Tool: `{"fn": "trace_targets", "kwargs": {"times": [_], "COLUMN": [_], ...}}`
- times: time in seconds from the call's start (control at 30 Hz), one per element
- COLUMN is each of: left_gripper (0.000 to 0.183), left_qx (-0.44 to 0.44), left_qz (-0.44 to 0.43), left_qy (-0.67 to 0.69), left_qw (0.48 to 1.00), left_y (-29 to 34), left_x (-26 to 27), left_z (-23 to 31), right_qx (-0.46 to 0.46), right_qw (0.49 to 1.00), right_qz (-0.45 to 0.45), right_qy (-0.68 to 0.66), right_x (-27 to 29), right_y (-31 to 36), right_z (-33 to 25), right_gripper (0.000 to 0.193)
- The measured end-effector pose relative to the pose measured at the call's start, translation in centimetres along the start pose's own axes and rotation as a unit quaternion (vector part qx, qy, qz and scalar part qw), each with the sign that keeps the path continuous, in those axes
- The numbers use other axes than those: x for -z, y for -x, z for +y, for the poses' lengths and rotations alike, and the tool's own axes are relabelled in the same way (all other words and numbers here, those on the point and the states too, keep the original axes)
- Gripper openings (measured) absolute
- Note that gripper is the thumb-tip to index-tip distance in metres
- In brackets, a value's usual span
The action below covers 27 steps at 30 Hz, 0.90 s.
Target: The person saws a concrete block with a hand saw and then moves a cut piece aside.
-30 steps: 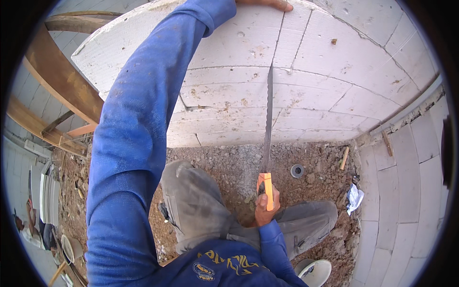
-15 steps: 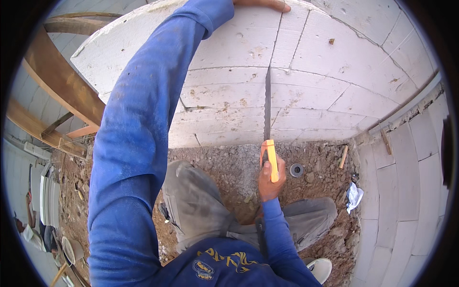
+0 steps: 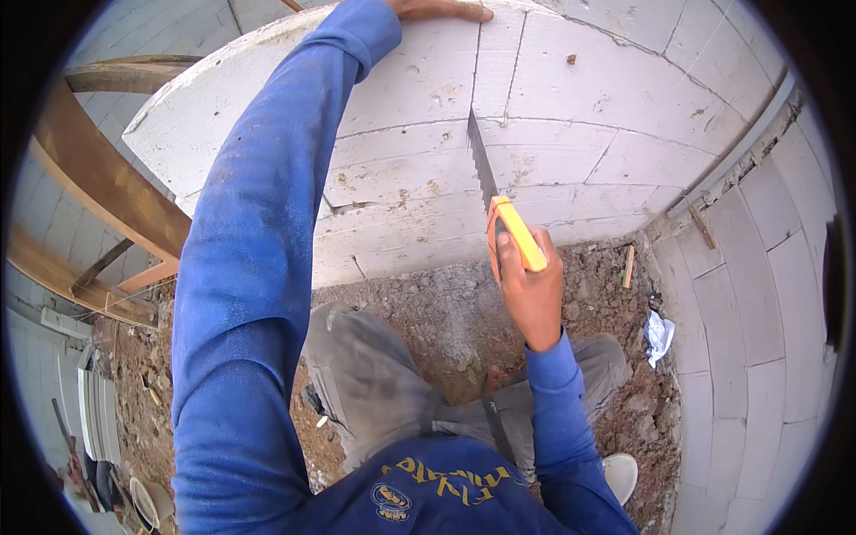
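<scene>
My right hand (image 3: 533,285) is closed round the yellow and orange handle of a hand saw (image 3: 482,160). The saw's toothed blade slants up toward the white block wall (image 3: 401,169), its tip at the lower end of a thin vertical cut line. My left arm stretches far forward, and my left hand (image 3: 441,9) lies along the wall's top edge beside that line. Its visible fingers are stretched out flat; the rest is partly cut off by the picture's top edge.
Curved-looking wooden beams (image 3: 107,178) stand at the left. A block wall (image 3: 749,312) closes off the right side. On the dirt floor are a wood scrap (image 3: 628,267), a crumpled white wrapper (image 3: 659,339) and a bucket (image 3: 621,477). Another person shows dimly at the lower left.
My right hand has risen and moved a little right with the saw, and the blade now tilts left at its tip. My left hand stays on the wall's top as the view shifts.
</scene>
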State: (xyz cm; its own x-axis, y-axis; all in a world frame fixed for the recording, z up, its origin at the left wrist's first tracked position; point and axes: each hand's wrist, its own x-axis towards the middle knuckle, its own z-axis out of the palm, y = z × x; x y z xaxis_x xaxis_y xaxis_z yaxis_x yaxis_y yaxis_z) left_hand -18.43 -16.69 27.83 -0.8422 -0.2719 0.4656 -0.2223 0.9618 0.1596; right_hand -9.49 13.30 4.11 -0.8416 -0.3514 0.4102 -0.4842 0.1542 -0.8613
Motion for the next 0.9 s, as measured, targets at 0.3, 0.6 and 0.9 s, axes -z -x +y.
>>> {"fn": "trace_targets", "kwargs": {"times": [0.3,0.6,0.9], "left_gripper": [0.103,0.102,0.101], "left_qx": [0.023,0.033,0.02], "left_qz": [0.0,-0.009,-0.007], "left_qy": [-0.033,-0.006,-0.003], "left_qw": [0.999,0.999,1.0], "left_y": [0.3,0.1,-0.8], "left_x": [1.3,1.1,0.4], "left_z": [-0.4,-0.6,0.4], "right_qx": [-0.01,-0.036,-0.054], "right_qw": [1.0,0.999,0.998], "right_qz": [0.005,-0.019,-0.044], "right_qy": [0.006,0.01,0.003], "right_x": [3.7,3.2,1.0], "right_y": [9.2,6.2,-1.5], "right_z": [-0.7,-0.9,-0.8], "right_gripper": [0.026,0.026,0.028]}}
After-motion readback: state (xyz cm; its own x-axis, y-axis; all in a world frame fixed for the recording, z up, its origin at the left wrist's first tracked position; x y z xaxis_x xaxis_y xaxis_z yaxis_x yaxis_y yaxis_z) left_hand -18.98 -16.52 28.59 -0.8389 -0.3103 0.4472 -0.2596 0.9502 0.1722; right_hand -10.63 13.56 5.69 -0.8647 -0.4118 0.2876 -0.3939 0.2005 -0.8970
